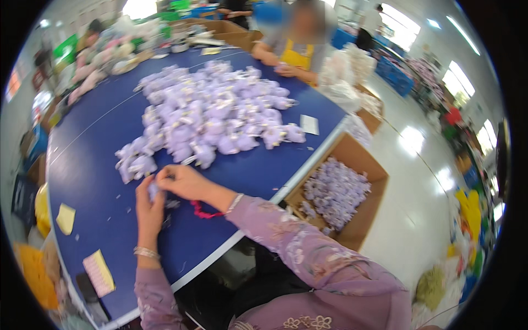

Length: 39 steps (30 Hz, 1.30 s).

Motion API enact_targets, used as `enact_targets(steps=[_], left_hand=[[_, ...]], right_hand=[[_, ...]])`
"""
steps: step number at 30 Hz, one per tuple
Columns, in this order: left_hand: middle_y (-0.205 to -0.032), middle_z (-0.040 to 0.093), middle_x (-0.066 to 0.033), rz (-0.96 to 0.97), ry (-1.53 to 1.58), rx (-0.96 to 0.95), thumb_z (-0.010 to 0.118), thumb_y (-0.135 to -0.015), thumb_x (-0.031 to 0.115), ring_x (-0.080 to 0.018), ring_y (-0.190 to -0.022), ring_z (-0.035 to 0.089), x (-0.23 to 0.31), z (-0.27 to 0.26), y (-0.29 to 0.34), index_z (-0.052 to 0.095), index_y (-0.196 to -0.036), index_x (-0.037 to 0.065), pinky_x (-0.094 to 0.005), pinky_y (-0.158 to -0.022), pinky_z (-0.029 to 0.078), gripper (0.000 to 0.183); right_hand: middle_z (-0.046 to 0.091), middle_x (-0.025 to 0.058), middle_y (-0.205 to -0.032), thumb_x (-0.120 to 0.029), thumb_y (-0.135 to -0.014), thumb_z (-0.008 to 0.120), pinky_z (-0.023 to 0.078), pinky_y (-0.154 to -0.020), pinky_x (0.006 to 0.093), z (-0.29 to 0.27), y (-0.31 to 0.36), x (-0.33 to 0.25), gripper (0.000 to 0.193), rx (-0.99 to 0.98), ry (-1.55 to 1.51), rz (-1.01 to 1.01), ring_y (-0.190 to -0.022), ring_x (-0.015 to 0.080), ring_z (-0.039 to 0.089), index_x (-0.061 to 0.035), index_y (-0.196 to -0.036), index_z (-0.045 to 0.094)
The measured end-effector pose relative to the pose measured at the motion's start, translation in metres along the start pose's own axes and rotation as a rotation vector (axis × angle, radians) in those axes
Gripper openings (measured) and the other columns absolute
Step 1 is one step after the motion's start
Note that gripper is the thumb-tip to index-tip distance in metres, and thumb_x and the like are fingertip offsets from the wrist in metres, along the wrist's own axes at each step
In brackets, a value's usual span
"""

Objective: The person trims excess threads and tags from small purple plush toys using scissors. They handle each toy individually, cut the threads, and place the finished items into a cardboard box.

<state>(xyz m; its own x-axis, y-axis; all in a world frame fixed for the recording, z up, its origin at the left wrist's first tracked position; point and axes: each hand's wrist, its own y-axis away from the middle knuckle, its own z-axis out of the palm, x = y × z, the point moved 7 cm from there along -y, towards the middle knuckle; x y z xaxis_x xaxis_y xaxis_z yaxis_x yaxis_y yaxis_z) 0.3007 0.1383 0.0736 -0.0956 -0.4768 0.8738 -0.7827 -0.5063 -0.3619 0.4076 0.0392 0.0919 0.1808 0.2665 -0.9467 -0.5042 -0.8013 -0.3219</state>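
My left hand [147, 208] is closed around a small lilac plush piece [153, 191], held just above the blue table. Close against it, my right hand [186, 182] has its fingers bent in a pinch. Something dark shows at those fingers, too small to name. Beyond both hands spreads a large heap of lilac plush pieces [212, 110] with whitish bits among them. A crinkled red-pink band [204, 211] lies by my right wrist, and blurred dark scraps [170, 204] lie beside my left hand.
An open cardboard box [360, 239] of lilac pieces stands off the table's right edge. Across the blue table [91, 159], a person in a yellow apron [297, 55] handles a small piece. Paper slips [100, 274] and a white card [309, 125] lie on top.
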Motion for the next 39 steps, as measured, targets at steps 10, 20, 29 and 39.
enact_targets(steps=[10, 20, 29, 39], left_hand=[[-0.102, 0.061, -0.0067, -0.258, 0.376, 0.022, 0.056, -0.097, 0.018, -0.0115, -0.084, 0.059, 0.004, -0.005, 0.001, 0.052, -0.128, 0.003, -0.0245, -0.071, 0.050, 0.034], [-0.094, 0.062, -0.0051, -0.303, 0.198, 0.090, 0.063, -0.094, 0.027, -0.0084, -0.070, 0.059, 0.015, -0.003, 0.006, 0.060, -0.119, 0.003, -0.0223, -0.056, 0.050, 0.034], [-0.092, 0.063, -0.0056, -0.303, 0.154, 0.159, 0.064, -0.092, 0.026, -0.0104, -0.071, 0.060, 0.017, -0.013, 0.007, 0.062, -0.114, 0.004, -0.0243, -0.059, 0.051, 0.031], [-0.104, 0.065, -0.0121, -0.120, -0.026, 0.097, 0.071, -0.086, 0.021, -0.0197, -0.091, 0.063, 0.025, 0.003, 0.001, 0.064, -0.111, 0.003, -0.0327, -0.082, 0.050, 0.032]], right_hand=[[0.058, 0.0002, -0.072, -0.018, -0.085, 0.069, 0.043, -0.061, 0.0253, 0.004, 0.009, -0.036, 0.020, 0.033, 0.258, -0.006, -0.066, 0.0075, 0.049, 0.0000, -0.091, 0.063], [0.061, 0.0048, -0.067, -0.015, -0.087, 0.066, 0.042, -0.058, 0.0277, 0.007, 0.011, -0.022, 0.018, -0.038, 0.281, 0.102, -0.063, 0.0070, 0.049, 0.0016, -0.082, 0.061], [0.059, 0.0002, -0.080, -0.015, -0.090, 0.061, 0.043, -0.067, 0.0251, 0.005, 0.009, -0.005, 0.016, -0.083, 0.218, 0.251, -0.073, 0.0070, 0.051, 0.0004, -0.095, 0.061], [0.068, 0.0205, -0.081, -0.013, -0.081, 0.057, 0.051, -0.068, 0.0371, -0.004, 0.013, -0.016, 0.023, -0.153, 0.501, 0.161, -0.076, 0.0281, 0.069, 0.0006, -0.095, 0.069]])
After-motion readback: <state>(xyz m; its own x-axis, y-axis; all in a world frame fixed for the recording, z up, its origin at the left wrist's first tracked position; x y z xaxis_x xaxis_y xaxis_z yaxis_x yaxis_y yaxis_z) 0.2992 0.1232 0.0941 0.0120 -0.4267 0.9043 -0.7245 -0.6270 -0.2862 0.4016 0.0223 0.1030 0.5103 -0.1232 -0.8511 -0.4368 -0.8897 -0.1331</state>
